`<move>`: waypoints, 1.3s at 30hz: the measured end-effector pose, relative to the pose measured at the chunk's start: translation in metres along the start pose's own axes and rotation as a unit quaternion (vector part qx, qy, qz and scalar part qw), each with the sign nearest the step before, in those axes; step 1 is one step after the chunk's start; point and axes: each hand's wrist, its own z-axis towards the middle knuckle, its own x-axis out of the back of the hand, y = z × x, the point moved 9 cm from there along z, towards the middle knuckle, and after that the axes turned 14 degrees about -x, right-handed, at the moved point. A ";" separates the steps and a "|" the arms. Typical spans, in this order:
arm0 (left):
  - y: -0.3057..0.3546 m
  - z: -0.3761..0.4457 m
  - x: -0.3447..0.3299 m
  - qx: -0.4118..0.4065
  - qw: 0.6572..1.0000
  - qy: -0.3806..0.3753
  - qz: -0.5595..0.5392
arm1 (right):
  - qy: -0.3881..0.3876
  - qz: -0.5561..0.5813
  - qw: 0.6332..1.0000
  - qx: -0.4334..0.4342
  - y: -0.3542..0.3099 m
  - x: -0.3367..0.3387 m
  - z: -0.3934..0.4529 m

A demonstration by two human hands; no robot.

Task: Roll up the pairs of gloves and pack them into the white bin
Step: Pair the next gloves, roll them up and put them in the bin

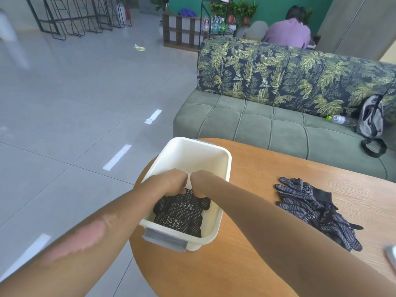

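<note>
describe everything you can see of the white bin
The white bin is a rectangular tub that looks like smooth plastic, with a rolled rim and a grey handle at each short end. It stands upright at the left edge of the round wooden table. Dark dotted gloves lie in its near half; both hands reach inside, onto them.

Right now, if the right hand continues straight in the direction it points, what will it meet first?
The right hand points down into the white plastic bin, already gripping the rolled black dotted gloves there. Going on, it would press into those gloves, then probably the bin's floor; depth is unclear.
</note>
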 end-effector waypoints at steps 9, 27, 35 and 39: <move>0.027 -0.044 0.045 -0.041 0.998 0.046 0.021 | 0.116 -0.001 0.993 0.034 0.015 0.046 -0.037; 0.172 -0.134 0.065 -0.141 0.955 0.215 -0.148 | 0.206 0.210 0.955 -0.044 0.228 -0.040 -0.156; 0.245 -0.120 0.040 -0.170 0.946 0.227 -0.156 | 0.182 0.308 0.915 -0.189 0.352 -0.130 -0.176; 0.268 -0.099 0.014 -0.166 0.949 0.214 -0.159 | 0.194 0.351 0.885 -0.238 0.390 -0.162 -0.184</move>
